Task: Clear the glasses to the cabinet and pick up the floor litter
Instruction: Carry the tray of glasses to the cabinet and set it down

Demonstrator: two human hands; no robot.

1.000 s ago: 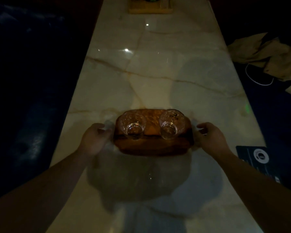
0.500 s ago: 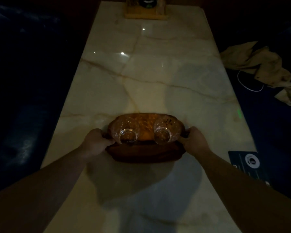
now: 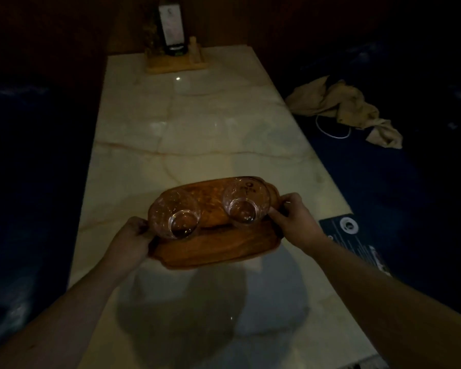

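A brown wooden tray [image 3: 218, 249] hangs above the pale marble table [image 3: 197, 134], tilted slightly with its right end higher. Two clear glasses stand on it: one on the left [image 3: 175, 214], one on the right [image 3: 244, 202]. My left hand [image 3: 129, 242] grips the tray's left end. The right end is held by my right hand [image 3: 294, 218]. The room is dim.
A wooden stand with a menu card [image 3: 175, 46] sits at the table's far end. On the dark seat to the right lie a crumpled beige cloth [image 3: 349, 107], a white cable [image 3: 333, 130] and a dark printed card [image 3: 354, 239]. Dark seating runs along the left.
Both hands closed on the tray's ends and lifted it off the table toward me; the view has tipped up, showing the far end.
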